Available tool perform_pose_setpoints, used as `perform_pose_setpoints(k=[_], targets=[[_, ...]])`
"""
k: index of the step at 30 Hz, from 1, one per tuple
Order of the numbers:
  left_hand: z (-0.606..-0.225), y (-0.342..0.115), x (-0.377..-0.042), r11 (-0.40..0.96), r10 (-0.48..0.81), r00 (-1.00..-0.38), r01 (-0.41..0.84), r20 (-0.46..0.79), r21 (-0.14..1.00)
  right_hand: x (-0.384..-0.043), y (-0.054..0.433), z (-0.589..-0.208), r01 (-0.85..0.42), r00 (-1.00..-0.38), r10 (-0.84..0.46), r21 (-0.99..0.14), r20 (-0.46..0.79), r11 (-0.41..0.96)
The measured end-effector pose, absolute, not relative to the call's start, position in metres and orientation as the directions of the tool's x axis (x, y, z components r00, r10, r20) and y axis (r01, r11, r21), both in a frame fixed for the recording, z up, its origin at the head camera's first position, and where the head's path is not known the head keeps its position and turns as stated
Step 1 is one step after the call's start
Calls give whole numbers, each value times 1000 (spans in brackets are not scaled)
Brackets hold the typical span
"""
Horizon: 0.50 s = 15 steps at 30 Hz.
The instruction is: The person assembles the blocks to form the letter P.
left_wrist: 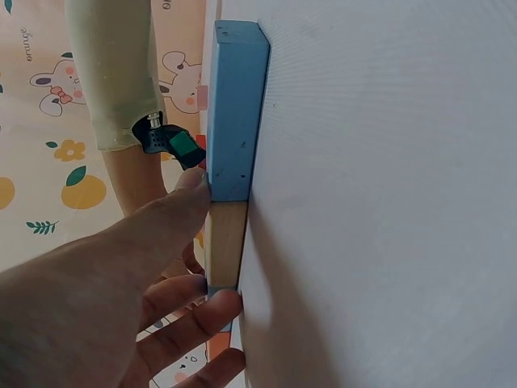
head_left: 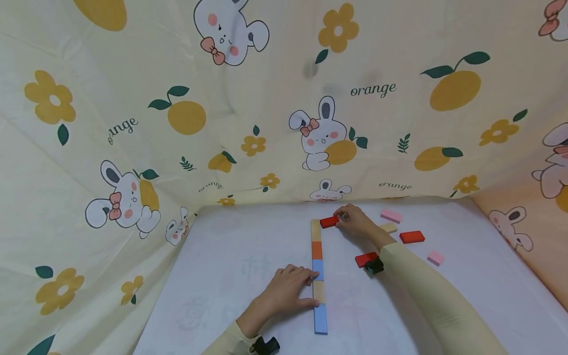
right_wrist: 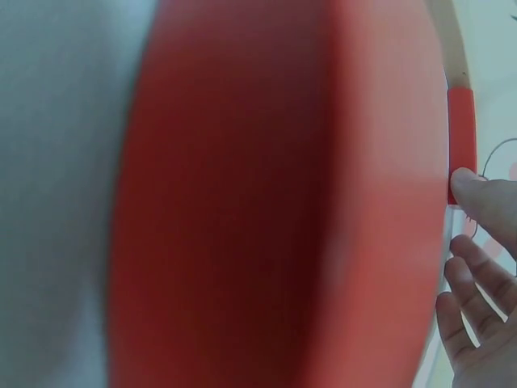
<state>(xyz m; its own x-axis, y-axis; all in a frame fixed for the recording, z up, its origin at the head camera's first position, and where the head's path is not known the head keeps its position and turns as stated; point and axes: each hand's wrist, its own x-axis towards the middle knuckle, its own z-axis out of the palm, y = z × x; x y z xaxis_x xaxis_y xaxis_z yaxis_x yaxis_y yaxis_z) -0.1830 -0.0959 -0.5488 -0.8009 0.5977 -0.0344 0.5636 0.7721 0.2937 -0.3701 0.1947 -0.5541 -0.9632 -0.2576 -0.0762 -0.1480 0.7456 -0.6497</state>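
Observation:
A straight row of blocks runs toward the person: a wooden block at the far end, then an orange block, a blue block, another wooden block and a near blue block. My left hand rests along its left side, fingertips on the middle blue block, thumb where the near wooden and blue blocks meet. My right hand pinches a red block, which lies crosswise with its left end right at the far wooden block. In the right wrist view, the thumb presses the red block's end.
Right of the row lie a red block under the right wrist camera, another red block, a wooden block partly behind the forearm, and pink blocks. A patterned cloth hangs behind the white table.

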Motion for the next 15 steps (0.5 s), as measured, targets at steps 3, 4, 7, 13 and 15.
perform_pose_setpoints(k=[3, 4, 7, 13, 15], targets=[[-549, -96, -183, 772, 597, -801, 563, -34, 295, -369, 195, -554, -141, -965, -252, -650, -79, 746], [-549, -96, -183, 772, 597, -801, 563, -34, 294, -369, 195, -554, -143, -964, -252, -649, -79, 747], [-548, -96, -183, 772, 598, -801, 565, -32, 293, -369, 195, -555, -142, -965, -252, -647, -79, 749], [-548, -96, -182, 771, 600, -799, 567, -31, 290, -371, 195, -556, -152, -962, -262, -646, -78, 748], [-548, -96, -182, 772, 599, -800, 566, -34, 289, -371, 195, -556, -148, -962, -261, -648, -80, 747]])
